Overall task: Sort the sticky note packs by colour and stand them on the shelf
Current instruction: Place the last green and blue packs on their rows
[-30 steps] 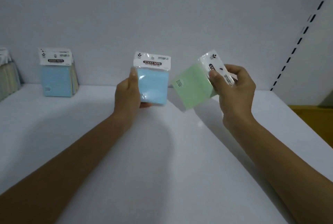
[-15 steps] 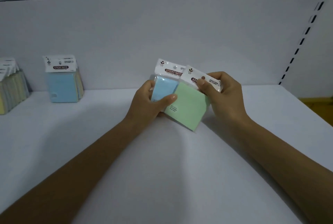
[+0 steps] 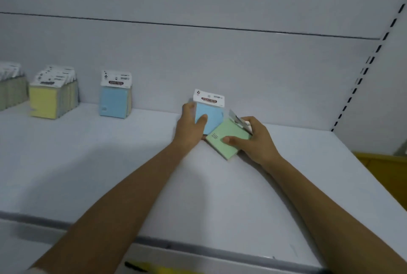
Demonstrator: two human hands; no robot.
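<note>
My left hand (image 3: 191, 128) grips a blue sticky note pack (image 3: 211, 117), held upright with its white header on top, low over the white shelf (image 3: 132, 163). My right hand (image 3: 255, 140) holds a green sticky note pack (image 3: 226, 139), tilted with its header pointing right and its lower corner close to the shelf. The green pack overlaps the blue pack's lower right corner. Both hands are at the middle back of the shelf.
A blue pack (image 3: 114, 101) stands alone at the back left. Further left stands a row fronted by a yellow pack (image 3: 45, 101), and several more packs (image 3: 11, 88) at the left edge. The shelf's grey front edge (image 3: 198, 246) runs below. A slotted upright (image 3: 361, 70) is at right.
Both hands have moved down and toward the back of the shelf with their packs. The view now takes in more of the left rows and the shelf's front edge.
</note>
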